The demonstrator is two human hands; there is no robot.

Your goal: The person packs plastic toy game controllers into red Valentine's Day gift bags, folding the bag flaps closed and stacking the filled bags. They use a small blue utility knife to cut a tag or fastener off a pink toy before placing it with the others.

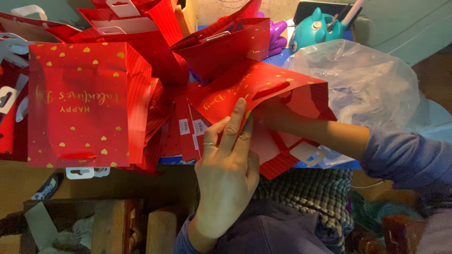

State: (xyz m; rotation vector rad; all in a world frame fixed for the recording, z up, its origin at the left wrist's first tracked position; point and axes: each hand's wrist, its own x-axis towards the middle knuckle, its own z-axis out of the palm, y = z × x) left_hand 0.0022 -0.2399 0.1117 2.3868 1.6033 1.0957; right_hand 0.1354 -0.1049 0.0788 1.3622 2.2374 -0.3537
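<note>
Red gift bag [263, 89], gold hearts; left hand [226, 169] pinching edge; right hand's grip hidden inside, seemingly.

Red bags [77, 103] left, plastic bag [372, 84] right, crowding the hands [226, 164]

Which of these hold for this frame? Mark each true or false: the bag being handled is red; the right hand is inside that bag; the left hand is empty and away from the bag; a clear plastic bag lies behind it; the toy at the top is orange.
1. The gift bag in the hands is red with gold marks. True.
2. The right hand reaches into the bag's open mouth. True; its fingers are hidden inside.
3. The left hand is empty and apart from the bag. False: its fingers press on the bag's outer wall.
4. A clear plastic bag lies behind the gift bag. True.
5. The toy at the top is orange. False: it is teal.
</note>
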